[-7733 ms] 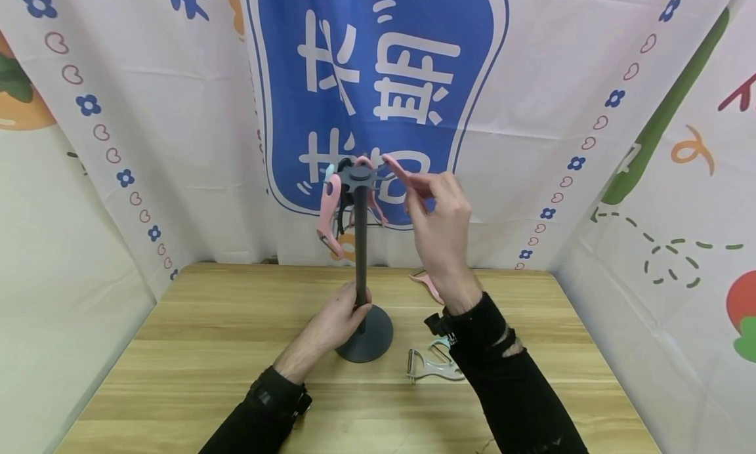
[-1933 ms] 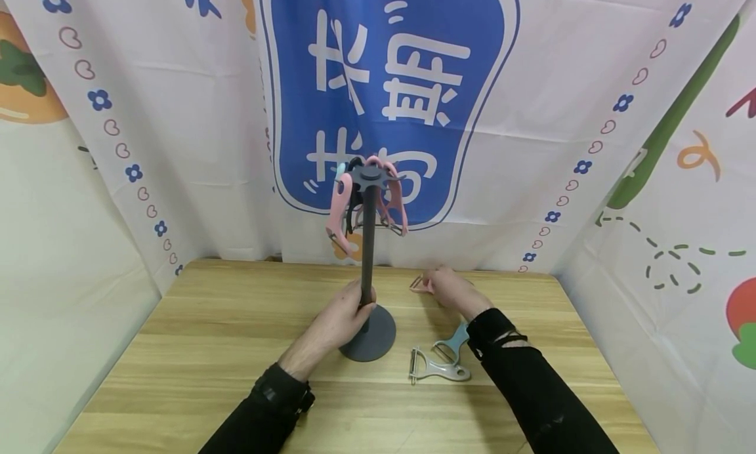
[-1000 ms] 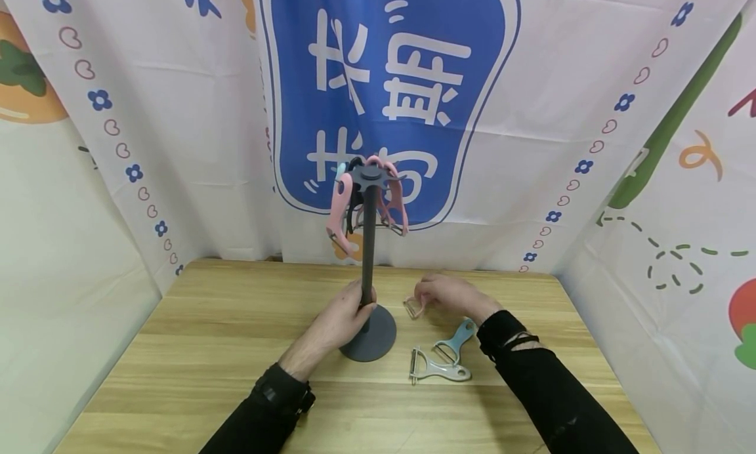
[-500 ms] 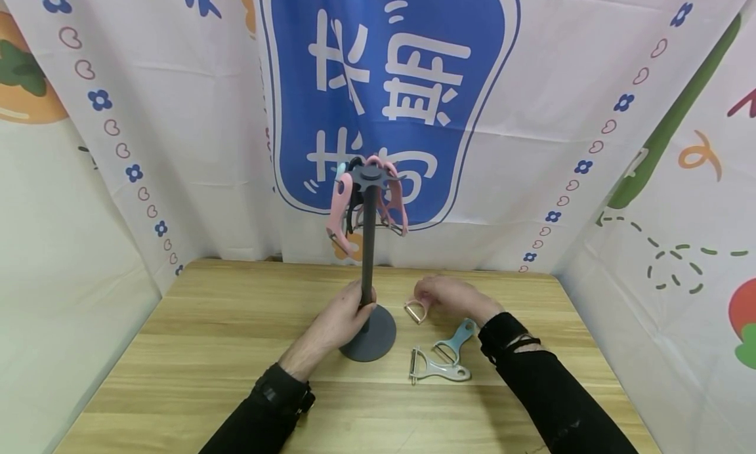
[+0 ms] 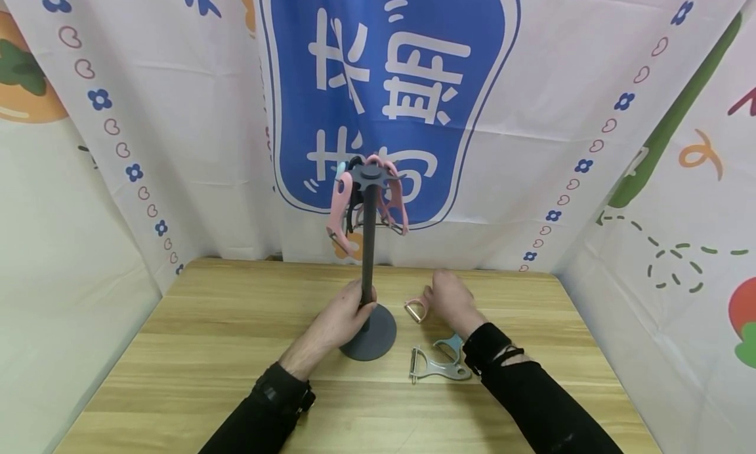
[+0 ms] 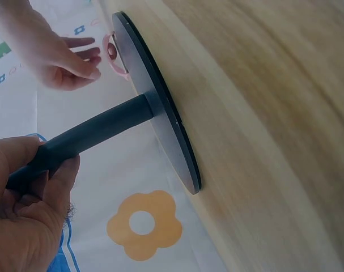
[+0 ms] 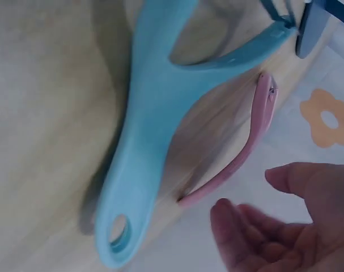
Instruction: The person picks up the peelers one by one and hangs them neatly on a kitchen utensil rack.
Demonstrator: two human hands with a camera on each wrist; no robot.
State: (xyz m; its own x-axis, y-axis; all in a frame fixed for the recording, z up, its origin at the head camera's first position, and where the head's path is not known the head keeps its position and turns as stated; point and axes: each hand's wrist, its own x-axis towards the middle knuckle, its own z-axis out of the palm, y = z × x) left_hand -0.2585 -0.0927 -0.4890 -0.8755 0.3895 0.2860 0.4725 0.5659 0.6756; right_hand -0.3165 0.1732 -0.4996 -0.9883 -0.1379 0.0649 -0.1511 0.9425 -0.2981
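Observation:
My left hand (image 5: pixel 344 315) grips the dark grey pole (image 5: pixel 369 257) of an upright stand; its fingers wrap the pole in the left wrist view. A pink peeler (image 7: pixel 237 161) lies on the table to the right of the stand's round base (image 5: pixel 378 339). Close beside its handle is my right hand (image 5: pixel 451 300), with thumb and fingers parted and nothing between them in the right wrist view. Nearer lie a light blue peeler (image 7: pixel 152 107), partly hidden by the right wrist in the head view, and a grey peeler (image 5: pixel 440 371), their heads close together.
Several peelers hang from the hooked top (image 5: pixel 371 173) of the stand, among them a pink peeler (image 5: pixel 338 211) at the left and black and light blue ones behind. The wooden table (image 5: pixel 207 349) ends at a printed curtain (image 5: pixel 236 178).
Earlier my right hand held a pink peeler at the stand's top; that one now hangs there. It then shifted another pink peeler nearer on the table and has let go. My left hand stays put.

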